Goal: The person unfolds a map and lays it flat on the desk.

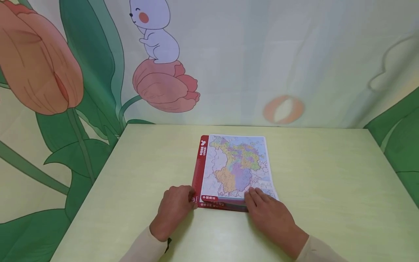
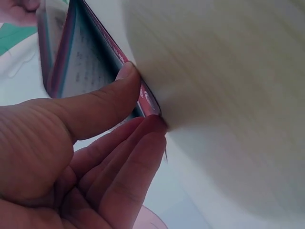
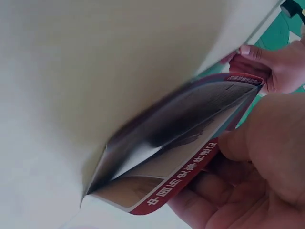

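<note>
Both hands on the near edge of a map book lying mid-bench.

Map book (image 1: 234,169) flat on the pale green bench (image 1: 327,174), red spine strip to the left, coloured map face up. Left hand (image 1: 175,209) pinches the near-left corner, thumb on top, fingers (image 2: 138,157) under the red edge. Right hand (image 1: 270,214) grips the near-right corner, fingers on the map, and the wrist views show the cover lifted there with a gap over the pages. Hands sit apart, one at each near corner. Behind the bench hangs a flower-and-rabbit backdrop (image 1: 157,47).
</note>
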